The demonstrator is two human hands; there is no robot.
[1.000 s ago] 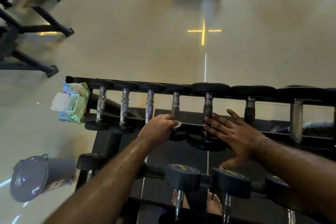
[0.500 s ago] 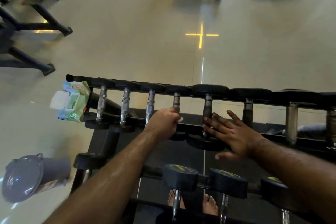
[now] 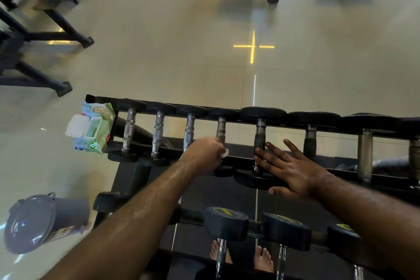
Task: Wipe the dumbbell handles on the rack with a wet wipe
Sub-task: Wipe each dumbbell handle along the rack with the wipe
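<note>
Wipes pack point(image 3: 93, 129) on rack's point(image 3: 227, 159) left end, bin point(image 3: 41, 220) nearer

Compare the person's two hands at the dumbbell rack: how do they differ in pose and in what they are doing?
The left hand is curled, gripping a white wet wipe against a handle; the right hand lies flat with fingers spread. The left hand holds something; the right hand holds nothing, only resting on the next dumbbell. Both reach to the rack's top row.

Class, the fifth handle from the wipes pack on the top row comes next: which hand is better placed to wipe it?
Left hand: it grips the wet wipe beside that handle; the right hand lies open, wipeless.
</note>
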